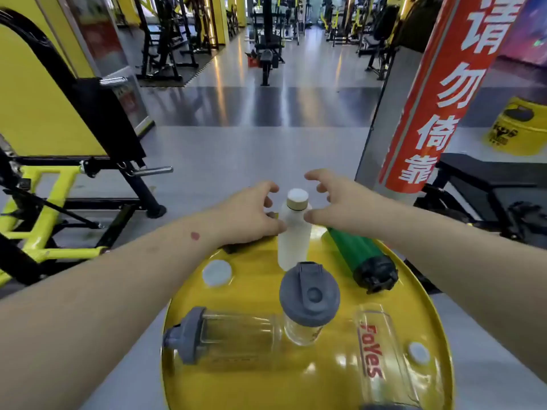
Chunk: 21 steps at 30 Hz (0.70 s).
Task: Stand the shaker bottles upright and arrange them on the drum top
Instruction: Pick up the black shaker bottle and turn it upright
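A white frosted bottle (294,235) with a white cap stands upright at the far side of the yellow drum top (257,386). My left hand (251,216) and my right hand (334,202) flank its neck with fingers spread, thumbs touching or almost touching it. A clear shaker with a grey lid (307,303) stands upright in the middle. Another clear grey-lidded shaker (225,335) lies on its side at the left. A clear bottle with red lettering (381,353) lies at the right. A green bottle with a black cap (362,255) lies at the far right.
Two white bung caps (217,272) (418,353) sit in the drum top. A yellow-and-black gym machine (59,184) stands to the left, a red-banner pillar (429,113) and a black bench (488,184) to the right. Grey floor lies beyond.
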Available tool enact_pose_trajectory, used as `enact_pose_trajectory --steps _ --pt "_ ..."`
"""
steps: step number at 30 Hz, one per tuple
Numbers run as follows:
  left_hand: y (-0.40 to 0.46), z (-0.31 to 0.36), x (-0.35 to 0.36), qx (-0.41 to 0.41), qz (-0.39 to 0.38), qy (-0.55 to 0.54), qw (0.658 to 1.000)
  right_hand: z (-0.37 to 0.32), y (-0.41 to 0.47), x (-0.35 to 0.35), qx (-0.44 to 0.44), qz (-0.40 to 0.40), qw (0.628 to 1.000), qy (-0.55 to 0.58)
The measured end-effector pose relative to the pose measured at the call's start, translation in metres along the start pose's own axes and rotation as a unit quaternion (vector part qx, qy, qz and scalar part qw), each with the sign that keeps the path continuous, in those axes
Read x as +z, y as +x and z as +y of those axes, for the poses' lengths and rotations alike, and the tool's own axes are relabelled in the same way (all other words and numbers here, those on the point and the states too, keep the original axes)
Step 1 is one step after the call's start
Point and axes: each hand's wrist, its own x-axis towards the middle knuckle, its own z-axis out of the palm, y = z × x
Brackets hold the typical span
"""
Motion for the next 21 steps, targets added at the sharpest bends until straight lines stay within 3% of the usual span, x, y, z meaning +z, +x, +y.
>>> enact_pose_trajectory --steps 6,13,21 --pt "0.04 -0.02 0.029 -0.02 -0.063 0.041 0.997 0.005 0.035 0.029 0.02 -0.033 0.999 0.003" --pt "0.066 -0.029 0.053 -0.014 0.018 -0.013 1.0 0.021 0.052 0.03 -0.017 -0.033 0.998 -0.053" --pt "0.061 -0.034 0.057 -0.006 0.028 -0.054 0.998 0.018 0.056 0.027 -0.037 -0.045 0.995 -0.076"
